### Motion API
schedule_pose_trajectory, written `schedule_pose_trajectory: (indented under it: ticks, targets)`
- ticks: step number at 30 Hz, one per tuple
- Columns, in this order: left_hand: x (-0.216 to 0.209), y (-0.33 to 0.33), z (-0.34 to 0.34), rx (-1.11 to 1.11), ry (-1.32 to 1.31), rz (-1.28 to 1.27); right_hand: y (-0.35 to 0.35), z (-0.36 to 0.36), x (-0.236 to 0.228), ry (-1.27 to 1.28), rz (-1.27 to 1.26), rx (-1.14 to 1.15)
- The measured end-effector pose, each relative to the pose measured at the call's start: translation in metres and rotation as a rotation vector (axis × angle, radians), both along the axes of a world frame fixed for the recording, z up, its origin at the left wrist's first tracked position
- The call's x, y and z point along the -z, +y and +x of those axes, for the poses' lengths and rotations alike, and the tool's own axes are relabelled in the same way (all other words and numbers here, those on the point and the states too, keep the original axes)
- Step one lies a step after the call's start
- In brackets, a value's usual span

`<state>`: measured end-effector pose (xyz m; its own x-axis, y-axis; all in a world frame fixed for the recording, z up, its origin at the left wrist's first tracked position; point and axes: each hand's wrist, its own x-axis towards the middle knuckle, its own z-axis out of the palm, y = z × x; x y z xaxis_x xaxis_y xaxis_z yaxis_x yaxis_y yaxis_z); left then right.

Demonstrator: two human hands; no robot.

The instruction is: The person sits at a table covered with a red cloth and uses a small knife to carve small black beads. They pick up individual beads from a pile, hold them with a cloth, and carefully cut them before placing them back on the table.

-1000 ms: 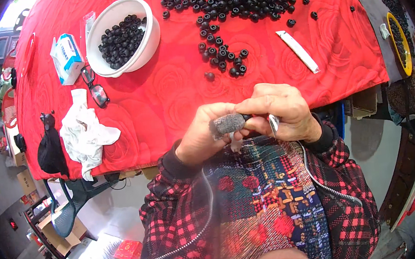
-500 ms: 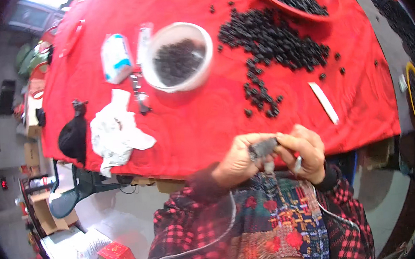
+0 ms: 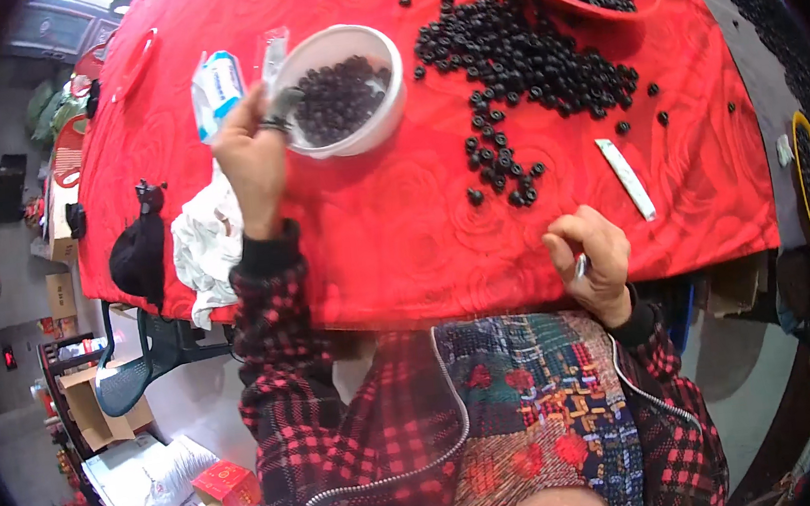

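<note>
My left hand (image 3: 255, 165) is raised at the left rim of the white translucent bowl (image 3: 394, 88). Its fingers are closed round a small greyish-dark piece (image 3: 287, 106), blurred by motion. Inside the bowl are small round black pieces (image 3: 337, 103). My right hand (image 3: 596, 259) hovers over the table's near edge, its fingers curled. Something small and silvery (image 3: 580, 266) shows among them; whether it is a ring or a held tool I cannot tell. Beyond that hand a pile of the same black pieces, with hollow centres, (image 3: 524, 66) is spread on the red cloth (image 3: 394, 244).
A red basin (image 3: 649, 0) of black pieces stands at the far right. A white strip (image 3: 626, 179) lies right of the pile. On the left are a white and blue packet (image 3: 216, 86), a crumpled white cloth (image 3: 202, 248) and a black cap-like thing (image 3: 139, 254). A chair (image 3: 156, 345) stands below.
My left hand has gone from beside my right hand, where both held a greyish-dark piece, up and left to the bowl. My right hand stays low and has risen slightly.
</note>
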<state>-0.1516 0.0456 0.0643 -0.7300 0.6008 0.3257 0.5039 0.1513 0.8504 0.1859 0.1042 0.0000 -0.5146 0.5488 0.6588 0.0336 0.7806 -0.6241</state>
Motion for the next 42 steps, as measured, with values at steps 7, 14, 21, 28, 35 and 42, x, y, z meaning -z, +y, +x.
schedule_pose_trajectory:
  ticks: [7,14,21,28,35,42]
  targets:
    - [0.041,-0.008,0.079,0.435,0.138,-0.018,0.004,0.014,0.009,-0.050,-0.044,0.087]
    - [0.081,0.006,0.116,0.784,0.279,-0.250,0.002,0.011,0.006,-0.061,-0.091,0.064]
    - [0.053,-0.010,0.136,0.726,-0.823,-0.213,0.003,0.011,-0.005,-0.088,-0.435,-0.058]
    - [0.056,-0.031,0.153,0.829,-1.604,-0.301,0.002,-0.011,-0.012,-0.052,-0.445,-0.355]
    - [0.064,-0.036,0.157,1.070,-1.464,-0.437,0.003,-0.002,-0.011,-0.081,-0.488,-0.416]
    - [0.062,-0.042,0.160,1.000,-1.614,-0.320,-0.001,-0.005,-0.010,0.015,-0.334,-0.330]
